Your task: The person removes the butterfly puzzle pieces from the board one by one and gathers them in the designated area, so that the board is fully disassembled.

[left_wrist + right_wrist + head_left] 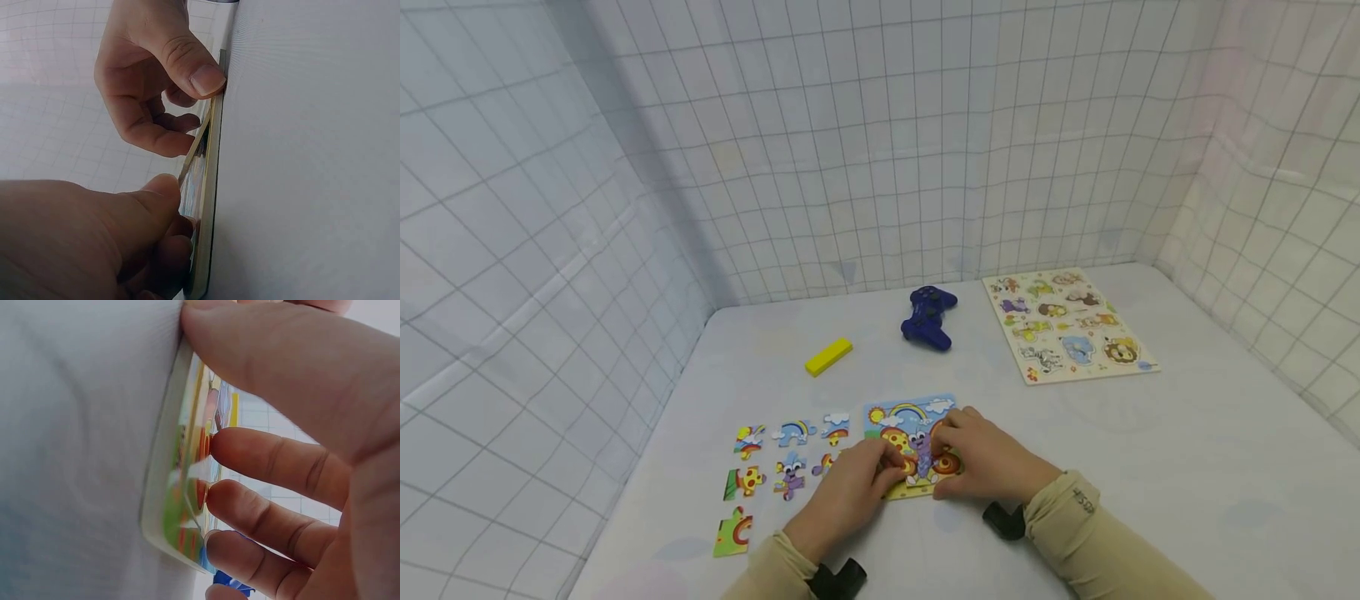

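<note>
A butterfly jigsaw board [898, 412], with a sun and rainbow along its top, lies flat between both hands. My left hand [853, 483] pinches a thin puzzle piece [195, 145], lifted at a slant off the board at its lower middle. From the other side, my right hand [988, 457] holds the board, thumb at its near edge. The right fingertips [228, 447] rest on the picture's surface. Left of the board, loose jigsaw pieces stand in rows, among them a rainbow piece [794, 432] and a green corner piece [732, 533]. My left hand partly covers this group.
Behind the board lie a yellow block [828, 357] and a dark blue game controller [928, 318]. A large animal puzzle board [1060, 329] is at the back right. Grid-patterned cloth walls [880, 150] enclose the white table [1157, 467] at the back and sides.
</note>
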Demonstrator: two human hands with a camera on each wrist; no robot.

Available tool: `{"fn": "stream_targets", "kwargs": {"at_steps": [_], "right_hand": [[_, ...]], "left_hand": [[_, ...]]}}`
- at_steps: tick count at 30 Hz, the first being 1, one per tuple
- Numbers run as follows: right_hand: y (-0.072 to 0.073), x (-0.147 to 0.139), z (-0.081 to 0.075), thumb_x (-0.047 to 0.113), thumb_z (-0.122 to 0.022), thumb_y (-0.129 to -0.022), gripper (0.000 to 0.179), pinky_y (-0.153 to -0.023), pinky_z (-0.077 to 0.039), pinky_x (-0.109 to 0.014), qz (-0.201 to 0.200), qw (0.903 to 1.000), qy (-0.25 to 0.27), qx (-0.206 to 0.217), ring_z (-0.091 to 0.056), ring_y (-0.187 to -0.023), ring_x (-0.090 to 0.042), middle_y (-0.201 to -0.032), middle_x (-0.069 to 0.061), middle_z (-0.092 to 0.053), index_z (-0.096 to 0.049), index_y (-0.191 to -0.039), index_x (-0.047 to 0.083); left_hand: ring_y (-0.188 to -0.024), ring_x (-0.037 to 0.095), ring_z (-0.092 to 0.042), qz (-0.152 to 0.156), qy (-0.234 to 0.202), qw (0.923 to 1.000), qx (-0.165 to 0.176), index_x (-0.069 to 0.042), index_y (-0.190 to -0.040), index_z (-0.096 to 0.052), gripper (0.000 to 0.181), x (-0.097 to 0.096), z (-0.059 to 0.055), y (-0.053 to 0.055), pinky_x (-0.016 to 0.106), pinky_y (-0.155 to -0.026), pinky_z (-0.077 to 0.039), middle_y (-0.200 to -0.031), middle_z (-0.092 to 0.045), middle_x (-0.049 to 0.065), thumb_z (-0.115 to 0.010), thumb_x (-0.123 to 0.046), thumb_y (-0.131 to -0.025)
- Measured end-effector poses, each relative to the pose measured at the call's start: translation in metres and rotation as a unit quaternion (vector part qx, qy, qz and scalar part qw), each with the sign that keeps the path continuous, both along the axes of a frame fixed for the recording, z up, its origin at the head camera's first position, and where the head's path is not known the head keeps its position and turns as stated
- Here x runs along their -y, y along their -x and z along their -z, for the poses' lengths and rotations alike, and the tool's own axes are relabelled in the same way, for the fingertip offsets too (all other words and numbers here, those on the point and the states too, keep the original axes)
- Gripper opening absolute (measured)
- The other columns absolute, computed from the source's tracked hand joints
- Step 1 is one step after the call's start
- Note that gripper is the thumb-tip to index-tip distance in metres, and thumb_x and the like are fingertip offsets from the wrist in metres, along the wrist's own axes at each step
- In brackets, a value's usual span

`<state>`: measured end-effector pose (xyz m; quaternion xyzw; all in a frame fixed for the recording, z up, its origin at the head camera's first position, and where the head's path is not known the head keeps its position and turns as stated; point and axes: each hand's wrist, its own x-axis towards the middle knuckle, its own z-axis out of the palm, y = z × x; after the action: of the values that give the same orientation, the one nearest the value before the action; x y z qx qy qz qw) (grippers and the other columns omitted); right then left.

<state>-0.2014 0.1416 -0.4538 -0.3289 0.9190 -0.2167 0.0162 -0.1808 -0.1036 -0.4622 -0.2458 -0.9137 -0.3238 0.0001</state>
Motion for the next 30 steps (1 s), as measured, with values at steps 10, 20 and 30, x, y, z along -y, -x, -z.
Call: {"fn": "stream_targets", "kwargs": {"at_steps": [10, 20, 30], "right_hand": [[0.0004, 0.0003, -0.0003, 0.046, -0.088, -0.078, 0.037, -0.080, -0.044, -0.029, 0.001, 0.9999, -0.012, -0.012, -0.046, -0.098, -0.012, -0.103, 0.009, -0.053, -0.066, -0.101, 0.026], [-0.0009, 0.0002, -0.0017, 0.045, -0.089, -0.078, 0.036, -0.083, -0.045, -0.031, 0.002, 0.9999, -0.008, -0.011, -0.048, -0.101, -0.013, -0.104, 0.009, -0.054, -0.067, -0.100, 0.026], [-0.0014, -0.0002, -0.0040, 0.042, -0.088, -0.080, 0.033, -0.083, -0.044, -0.031, 0.003, 1.0000, -0.004, 0.003, -0.047, -0.101, -0.014, -0.103, 0.008, -0.054, -0.067, -0.099, 0.025]], "left_hand": [[-0.079, 0.000, -0.059, -0.015, -0.035, 0.9983, 0.044, -0.018, -0.103, -0.067, 0.006, -0.0019, -0.0012, 0.0003, 0.023, -0.070, -0.049, -0.092, -0.069, -0.011, -0.070, -0.021, -0.099], [-0.071, 0.000, -0.059, -0.074, -0.070, 0.9933, 0.056, -0.019, -0.090, -0.073, 0.011, -0.0038, -0.0011, -0.0018, 0.021, -0.063, -0.049, -0.082, -0.070, -0.012, -0.080, -0.027, -0.091], [-0.068, 0.008, -0.061, -0.097, -0.115, 0.9831, 0.105, -0.020, -0.086, -0.076, 0.007, 0.0013, -0.0095, -0.0028, 0.024, -0.059, -0.050, -0.078, -0.070, -0.009, -0.081, -0.023, -0.090]]}}
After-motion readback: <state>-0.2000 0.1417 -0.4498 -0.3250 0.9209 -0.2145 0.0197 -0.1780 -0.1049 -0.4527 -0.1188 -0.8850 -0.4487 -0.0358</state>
